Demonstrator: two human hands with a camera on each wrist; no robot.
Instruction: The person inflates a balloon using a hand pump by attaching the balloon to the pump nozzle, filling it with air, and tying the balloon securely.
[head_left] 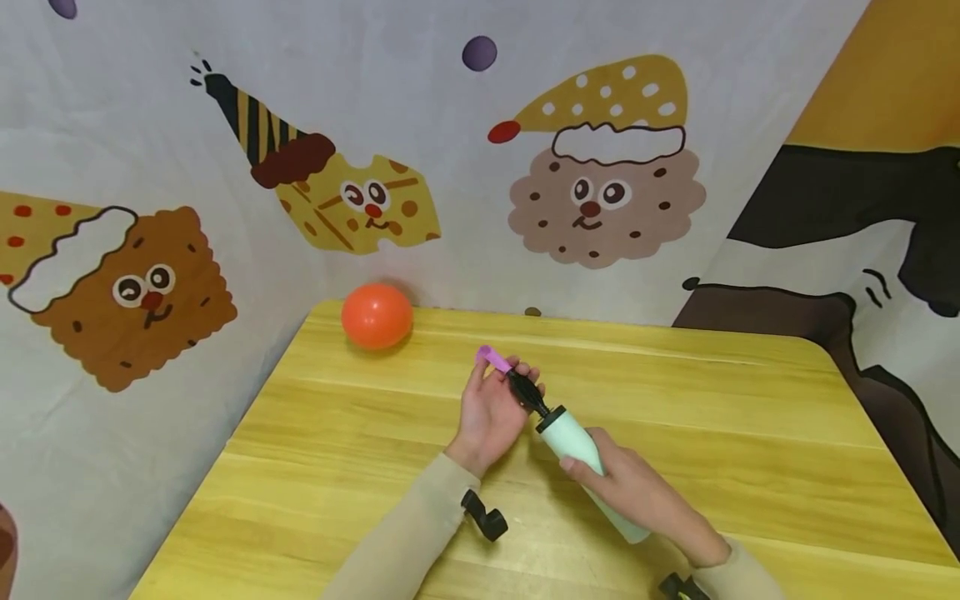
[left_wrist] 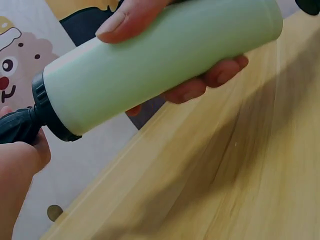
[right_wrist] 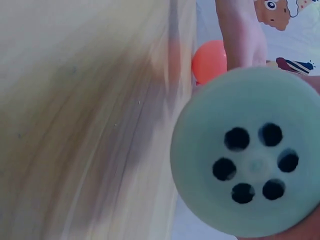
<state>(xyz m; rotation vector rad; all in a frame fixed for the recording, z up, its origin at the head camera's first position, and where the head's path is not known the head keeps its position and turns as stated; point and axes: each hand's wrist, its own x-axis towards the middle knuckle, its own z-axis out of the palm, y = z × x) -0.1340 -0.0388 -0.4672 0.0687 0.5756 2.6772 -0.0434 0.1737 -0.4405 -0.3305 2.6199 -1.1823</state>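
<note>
In the head view a mint-green balloon pump [head_left: 573, 437] is held slanting over the table, its black nozzle [head_left: 528, 392] pointing up and left. A limp pink-purple balloon [head_left: 495, 358] sits on the nozzle's tip. My right hand [head_left: 637, 483] grips the pump's body, thumb on top and fingers beneath, as the left wrist view also shows. Palm up, my left hand [head_left: 495, 417] has its thumb at the balloon and its fingers curled behind the nozzle. The right wrist view faces the pump's round end [right_wrist: 255, 150], which has several dark holes.
An inflated orange-red balloon [head_left: 377, 317] rests at the far left corner of the yellow wooden table [head_left: 337, 467]. Behind the table hangs a pale cloth [head_left: 465, 167] printed with cartoon biscuits and cheese. Black camera mounts [head_left: 484, 517] are on both wrists.
</note>
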